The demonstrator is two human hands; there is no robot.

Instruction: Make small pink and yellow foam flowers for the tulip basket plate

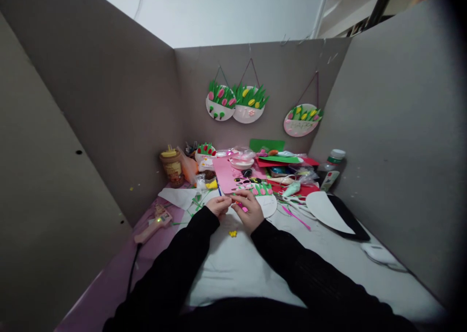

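Note:
My left hand [219, 207] and my right hand [252, 212] meet over the white-covered table, fingertips pinched close together. Whatever lies between the fingers is too small to make out; bits of orange and bright pink [244, 208] show by my right hand. A small yellow flower-like piece [232, 234] lies on the cover just below the hands. Behind my right hand is a white paper-plate craft [269, 206] with green grass strips and pink tulip shapes, partly hidden. A sheet of pink paper [226, 174] lies beyond my fingertips.
A pink hot glue gun [153, 227] with a glowing light lies at left, near a lidded cup [172, 166]. Scissors [297, 205], a white half-disc [326, 210] and a bottle [331, 169] are at right. Finished plates [250, 114] hang on the grey partition [193, 79].

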